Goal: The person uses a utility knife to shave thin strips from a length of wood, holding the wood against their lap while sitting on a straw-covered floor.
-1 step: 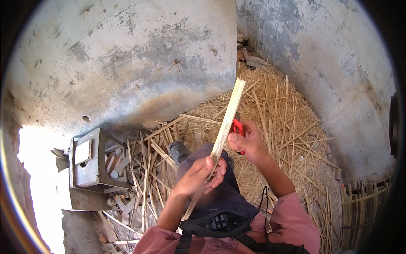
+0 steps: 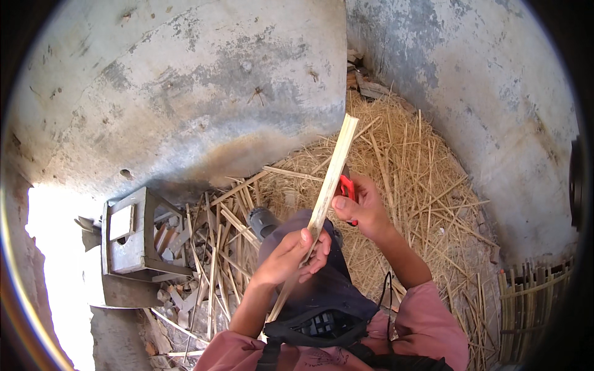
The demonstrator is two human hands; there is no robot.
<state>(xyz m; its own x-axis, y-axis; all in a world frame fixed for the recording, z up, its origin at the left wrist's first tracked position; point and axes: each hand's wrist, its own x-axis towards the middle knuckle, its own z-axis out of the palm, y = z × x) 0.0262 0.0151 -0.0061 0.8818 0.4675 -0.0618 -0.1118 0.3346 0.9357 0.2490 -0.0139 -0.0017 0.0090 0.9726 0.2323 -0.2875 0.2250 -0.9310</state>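
Leftmost, a grey wooden stool [image 2: 133, 232] stands left of the pale bamboo strip [image 2: 328, 182], which the left hand [image 2: 291, 253] pinches low down while, just right of it, the right hand [image 2: 365, 207] closes on a red-handled tool [image 2: 348, 188] over straw [image 2: 427, 185].

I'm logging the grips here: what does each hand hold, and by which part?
The left hand grips a long bamboo strip around its lower part. The right hand holds a red-handled tool by the handle, against the strip's middle; its working end is hidden.
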